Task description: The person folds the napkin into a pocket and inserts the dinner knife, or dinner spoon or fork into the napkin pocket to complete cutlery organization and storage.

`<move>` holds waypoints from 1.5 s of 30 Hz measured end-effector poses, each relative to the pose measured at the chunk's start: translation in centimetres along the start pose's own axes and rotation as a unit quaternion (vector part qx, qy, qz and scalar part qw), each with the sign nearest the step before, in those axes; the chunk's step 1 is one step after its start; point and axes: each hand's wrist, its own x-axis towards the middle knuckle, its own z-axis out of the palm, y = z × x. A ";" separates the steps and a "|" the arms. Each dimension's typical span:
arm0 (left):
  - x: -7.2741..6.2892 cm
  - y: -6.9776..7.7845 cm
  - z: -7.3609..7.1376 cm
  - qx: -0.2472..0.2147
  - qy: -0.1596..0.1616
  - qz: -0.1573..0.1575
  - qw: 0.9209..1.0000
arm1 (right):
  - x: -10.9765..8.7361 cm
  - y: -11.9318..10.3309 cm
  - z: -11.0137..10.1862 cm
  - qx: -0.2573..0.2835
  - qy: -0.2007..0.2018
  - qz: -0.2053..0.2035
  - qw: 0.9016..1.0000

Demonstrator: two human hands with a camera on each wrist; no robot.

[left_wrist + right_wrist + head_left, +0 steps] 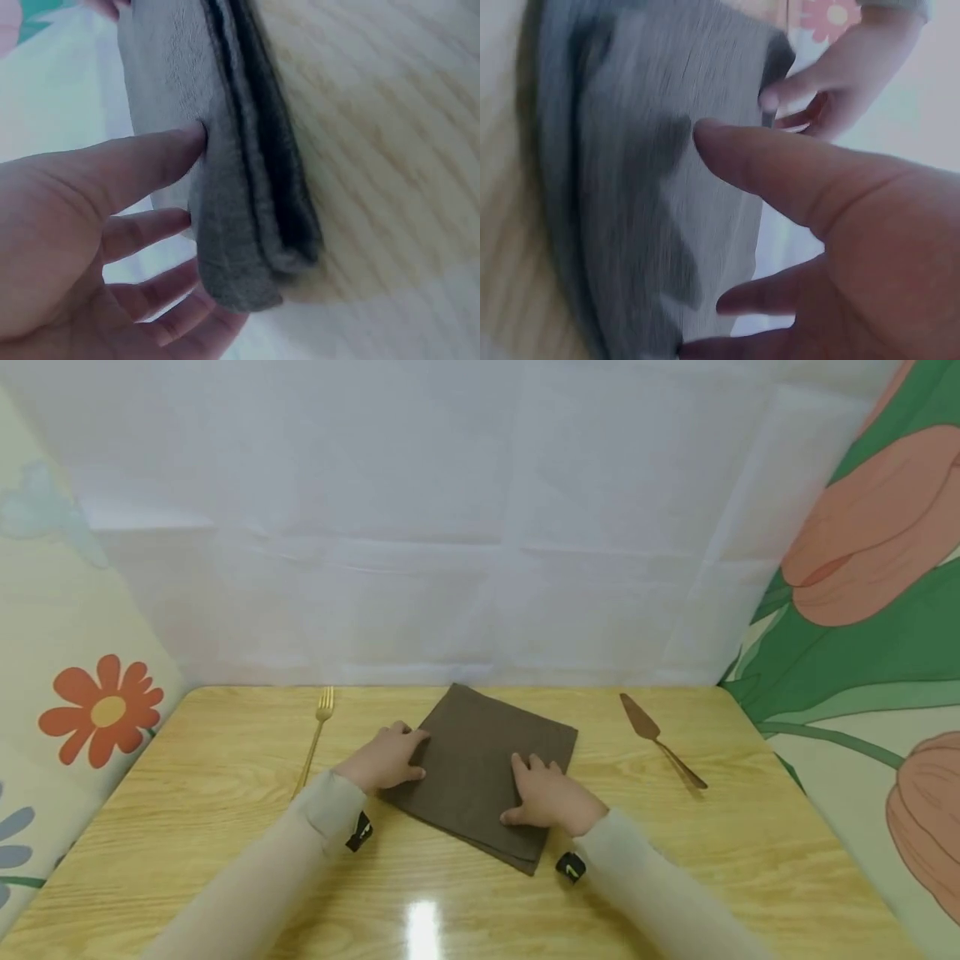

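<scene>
A dark brown folded cloth napkin (480, 752) lies turned at an angle on the table, its stacked layers showing along the near edge. My left hand (386, 758) rests at its left corner; in the left wrist view the thumb (169, 154) touches the top layer and the other fingers spread along the edge. Over the napkin's right part is my right hand (551, 795), fingers apart. The right wrist view has that thumb (735, 154) close over the cloth, casting a shadow on it, with the left hand (847, 75) at the far side.
A gold fork (322, 714) lies on the wood-grain table (187, 827) left of the napkin. On the right is a copper-coloured cake server (641, 718), its handle pointing toward the near right. White sheeting (450, 527) hangs behind the table's far edge, between flower-patterned walls.
</scene>
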 end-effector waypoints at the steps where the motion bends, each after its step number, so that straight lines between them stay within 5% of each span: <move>1: 0.0 -0.2 -0.1 -0.012 0.003 -0.008 1.000 | -0.1 -0.3 0.1 0.003 -0.002 0.004 1.000; 10: 0.0 -0.5 0.1 -0.012 0.055 -0.007 0.998 | 0.7 -0.2 0.5 -0.008 -0.006 0.011 1.000; 21: -2.4 2.5 1.4 0.035 0.073 -0.022 0.996 | 2.7 2.8 -0.9 0.030 -0.041 -0.055 0.997; 30: -2.6 2.4 1.1 0.008 -0.046 0.066 0.997 | 3.6 3.8 -2.1 0.017 -0.066 -0.085 0.994; 45: -2.2 1.3 1.3 -0.005 -0.092 0.068 0.993 | 4.8 3.7 -2.6 -0.001 -0.070 -0.080 0.994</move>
